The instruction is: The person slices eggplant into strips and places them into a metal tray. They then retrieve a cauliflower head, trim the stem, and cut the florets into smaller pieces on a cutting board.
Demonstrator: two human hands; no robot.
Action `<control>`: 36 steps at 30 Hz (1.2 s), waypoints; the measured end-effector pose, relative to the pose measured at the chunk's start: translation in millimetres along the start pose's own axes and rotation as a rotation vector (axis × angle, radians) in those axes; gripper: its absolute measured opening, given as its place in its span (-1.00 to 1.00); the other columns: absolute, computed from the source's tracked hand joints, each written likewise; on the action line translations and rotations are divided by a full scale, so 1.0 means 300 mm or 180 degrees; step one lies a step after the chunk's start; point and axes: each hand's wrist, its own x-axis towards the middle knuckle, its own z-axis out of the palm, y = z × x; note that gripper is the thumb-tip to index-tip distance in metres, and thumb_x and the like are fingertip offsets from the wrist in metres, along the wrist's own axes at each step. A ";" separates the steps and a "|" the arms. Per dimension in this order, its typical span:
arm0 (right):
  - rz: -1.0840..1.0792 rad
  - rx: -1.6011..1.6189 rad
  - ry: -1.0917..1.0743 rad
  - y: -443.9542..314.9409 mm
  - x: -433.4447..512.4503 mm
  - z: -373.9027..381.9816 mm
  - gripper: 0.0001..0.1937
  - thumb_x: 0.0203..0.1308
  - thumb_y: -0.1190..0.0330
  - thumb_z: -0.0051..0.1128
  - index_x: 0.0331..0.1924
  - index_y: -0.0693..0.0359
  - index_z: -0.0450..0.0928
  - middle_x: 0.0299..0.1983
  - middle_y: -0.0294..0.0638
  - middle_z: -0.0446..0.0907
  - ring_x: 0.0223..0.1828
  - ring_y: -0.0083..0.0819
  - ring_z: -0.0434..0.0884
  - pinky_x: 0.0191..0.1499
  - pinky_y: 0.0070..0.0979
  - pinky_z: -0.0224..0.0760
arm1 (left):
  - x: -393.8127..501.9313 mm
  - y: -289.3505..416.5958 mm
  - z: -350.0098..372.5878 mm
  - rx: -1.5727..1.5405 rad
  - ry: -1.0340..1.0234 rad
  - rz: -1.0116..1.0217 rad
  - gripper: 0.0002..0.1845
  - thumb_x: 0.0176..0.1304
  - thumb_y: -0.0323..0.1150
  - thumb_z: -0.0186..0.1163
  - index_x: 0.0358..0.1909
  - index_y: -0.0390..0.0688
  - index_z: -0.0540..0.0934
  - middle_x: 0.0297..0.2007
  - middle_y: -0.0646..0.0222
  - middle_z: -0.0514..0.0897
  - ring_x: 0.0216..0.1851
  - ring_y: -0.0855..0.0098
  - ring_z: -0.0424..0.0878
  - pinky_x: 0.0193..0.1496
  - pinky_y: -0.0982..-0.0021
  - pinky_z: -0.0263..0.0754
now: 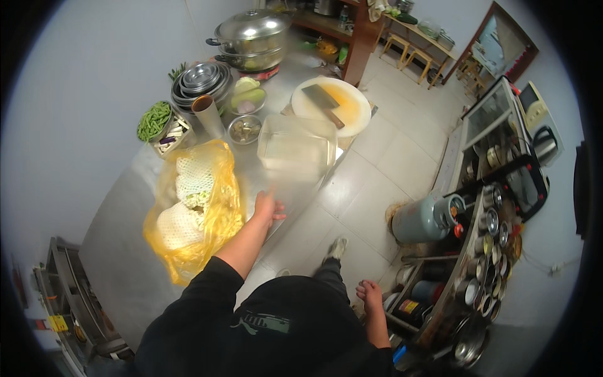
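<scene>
My left hand point(267, 207) reaches over the edge of the stainless steel table point(122, 226), fingers apart and holding nothing visible. Just beyond its fingertips stands a translucent plastic tub point(297, 146), slightly blurred. To the left of that hand lies an open yellow plastic bag point(226, 188), with cauliflower point(198, 200) in white foam netting point(181, 226) inside. My right hand point(370, 293) hangs low beside my body over the floor, its fingers half curled. Its palm is hidden, and I see nothing held in it.
A cleaver point(321, 97) lies on a round cutting board point(348, 123) at the table's edge. Green beans point(154, 120), nested metal bowls point(202, 80) and a steamer pot point(252, 40) stand further back. A gas cylinder point(419, 221) and a rack of seasoning pots point(490, 264) are on the right.
</scene>
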 end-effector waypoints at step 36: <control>-0.2977 -0.5050 -0.2467 -1.102 0.669 1.322 -0.51 0.29 0.28 -0.10 0.31 0.11 0.30 -0.02 0.14 0.56 -0.01 0.17 0.59 0.01 0.09 0.48 | -0.065 0.037 -0.170 0.1047 0.0886 0.0533 -0.43 0.15 -0.55 0.04 0.27 -0.32 0.38 -0.51 0.26 0.63 -0.67 0.46 0.54 -0.57 0.42 0.46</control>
